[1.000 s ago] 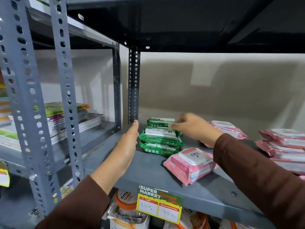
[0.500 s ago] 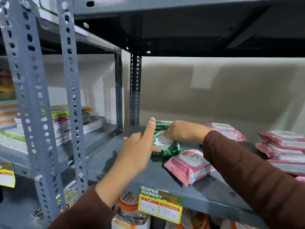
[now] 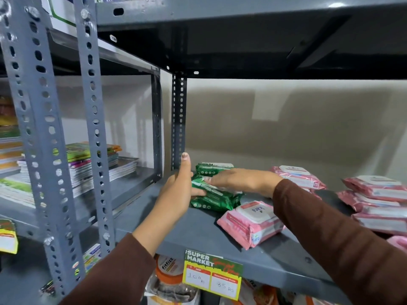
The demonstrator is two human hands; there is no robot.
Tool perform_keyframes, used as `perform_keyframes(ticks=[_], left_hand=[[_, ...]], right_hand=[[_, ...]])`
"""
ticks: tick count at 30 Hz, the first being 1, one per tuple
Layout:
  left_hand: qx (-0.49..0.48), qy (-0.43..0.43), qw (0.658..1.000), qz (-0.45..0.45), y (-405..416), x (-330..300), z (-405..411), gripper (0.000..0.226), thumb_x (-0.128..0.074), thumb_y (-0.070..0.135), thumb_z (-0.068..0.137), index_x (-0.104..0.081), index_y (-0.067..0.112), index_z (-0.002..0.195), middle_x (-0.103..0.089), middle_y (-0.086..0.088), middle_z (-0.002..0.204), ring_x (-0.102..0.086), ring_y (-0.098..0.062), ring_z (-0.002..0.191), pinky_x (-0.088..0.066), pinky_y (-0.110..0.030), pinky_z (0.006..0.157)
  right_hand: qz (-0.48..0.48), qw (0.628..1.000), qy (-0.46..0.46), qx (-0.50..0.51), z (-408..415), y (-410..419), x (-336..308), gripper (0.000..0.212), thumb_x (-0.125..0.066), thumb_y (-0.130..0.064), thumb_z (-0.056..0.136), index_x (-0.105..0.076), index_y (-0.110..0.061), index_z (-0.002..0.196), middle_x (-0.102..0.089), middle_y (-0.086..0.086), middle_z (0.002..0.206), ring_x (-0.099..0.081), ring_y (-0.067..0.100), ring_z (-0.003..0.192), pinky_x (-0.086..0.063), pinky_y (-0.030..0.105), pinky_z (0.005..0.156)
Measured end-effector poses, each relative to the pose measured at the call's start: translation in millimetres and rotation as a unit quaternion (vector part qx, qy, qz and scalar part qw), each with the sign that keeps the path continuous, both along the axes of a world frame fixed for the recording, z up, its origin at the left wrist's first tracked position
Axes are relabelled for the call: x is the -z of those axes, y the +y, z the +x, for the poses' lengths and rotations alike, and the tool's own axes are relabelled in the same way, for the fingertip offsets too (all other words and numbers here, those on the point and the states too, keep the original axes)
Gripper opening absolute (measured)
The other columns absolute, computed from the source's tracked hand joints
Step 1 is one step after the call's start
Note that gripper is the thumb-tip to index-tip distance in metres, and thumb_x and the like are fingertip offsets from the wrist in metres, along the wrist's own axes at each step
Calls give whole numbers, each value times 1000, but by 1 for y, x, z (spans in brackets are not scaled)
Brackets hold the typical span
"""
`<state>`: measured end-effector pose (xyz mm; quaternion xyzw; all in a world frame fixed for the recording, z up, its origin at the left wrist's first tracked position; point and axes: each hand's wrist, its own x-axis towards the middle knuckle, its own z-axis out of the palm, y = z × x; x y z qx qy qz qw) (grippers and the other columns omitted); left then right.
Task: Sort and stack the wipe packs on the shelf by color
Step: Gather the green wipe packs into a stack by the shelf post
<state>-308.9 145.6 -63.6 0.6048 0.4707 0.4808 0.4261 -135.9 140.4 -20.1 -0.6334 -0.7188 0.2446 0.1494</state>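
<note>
A small stack of green wipe packs [image 3: 214,199] lies on the grey shelf [image 3: 198,234] near its left post. My left hand [image 3: 176,194] grips the stack's left end, thumb raised. My right hand [image 3: 240,180] lies flat on top of the stack, pressing it. Another green pack [image 3: 214,168] sits just behind. A pink pack [image 3: 251,223] lies tilted in front of my right arm. More pink packs are behind my right wrist [image 3: 301,176] and stacked at the right [image 3: 378,201].
A perforated grey post [image 3: 178,119] stands at the shelf's back left corner. Stacked books [image 3: 88,164] fill the neighbouring left shelf. A price tag [image 3: 212,275] hangs on the shelf's front edge, with jars below. The upper shelf sits low overhead.
My left hand has closed in from the left onto the green stack's end. My right hand has flattened on top. The green packs have shifted and been squared together.
</note>
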Motion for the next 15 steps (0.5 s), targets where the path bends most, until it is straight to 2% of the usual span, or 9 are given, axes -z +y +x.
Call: perform_keyframes(ticks=[1, 2, 4, 7, 10, 11, 12, 13, 15], left_hand=[[-5, -2, 1000, -7, 1, -1, 0, 97, -9, 87, 75, -55, 22, 130, -78, 0, 74, -61, -23, 110, -35, -47, 108], [-8, -3, 1000, -11, 3, -1, -1, 95, -9, 86, 76, -55, 23, 130, -78, 0, 76, -61, -24, 111, -35, -46, 107], [-22, -1, 1000, -3, 7, -1, -4, 92, -9, 84, 79, -56, 23, 129, -78, 1, 80, -60, -23, 112, -33, -45, 104], [-51, -19, 998, 24, 13, 3, -9, 86, -11, 79, 85, -59, 20, 125, -78, 3, 83, -60, -21, 106, -37, -45, 101], [-82, -16, 996, 39, 16, 9, -11, 75, -13, 74, 90, -59, 21, 117, -78, 3, 81, -60, -11, 80, -45, -32, 74], [-89, -21, 995, 42, 16, 10, -11, 74, -14, 74, 90, -60, 21, 114, -77, 3, 77, -62, -12, 78, -48, -32, 74], [-93, -26, 994, 43, 17, 10, -11, 75, -15, 76, 88, -62, 21, 110, -77, 3, 73, -64, -15, 82, -50, -38, 81], [-98, -27, 994, 41, 17, 11, -11, 74, -16, 78, 87, -64, 24, 102, -76, 3, 72, -66, -21, 86, -50, -44, 89], [-103, -14, 994, 31, 16, 11, -11, 68, -16, 79, 85, -65, 31, 82, -73, 1, 77, -65, -28, 90, -48, -50, 95]], right_hand=[[-22, 1000, -8, -6, 5, -1, -1, 73, -66, -58, 84, -48, -23, 146, -46, 0, 152, -46, 21, 136, -35, 33, 112], [-20, 999, -40, -9, 9, 1, 1, 88, -75, -57, 75, -41, -28, 150, -40, -2, 156, -40, 20, 141, -32, 33, 113], [13, 998, -67, 8, 17, 7, 5, 98, -85, -48, 65, -41, -29, 149, -44, -2, 151, -44, 19, 135, -36, 32, 110], [43, 998, -22, 29, 27, 15, 12, 88, -88, -40, 59, -51, -28, 138, -58, -4, 132, -58, 17, 116, -44, 37, 106], [65, 997, -7, 27, 36, 20, 15, 71, -87, -35, 63, -62, -36, 129, -62, -8, 130, -59, 16, 115, -42, 39, 109], [66, 997, 5, 25, 39, 21, 15, 68, -87, -34, 64, -64, -38, 127, -62, -9, 130, -58, 15, 116, -40, 39, 111], [62, 998, 19, 20, 41, 21, 15, 66, -88, -33, 64, -65, -40, 126, -62, -10, 130, -58, 15, 116, -39, 40, 112], [51, 998, 37, 12, 43, 21, 14, 65, -88, -30, 65, -66, -40, 125, -61, -11, 131, -58, 15, 118, -38, 40, 113], [28, 998, 64, -9, 47, 21, 14, 64, -87, -19, 70, -65, -36, 128, -61, -12, 131, -57, 14, 121, -37, 33, 112]])
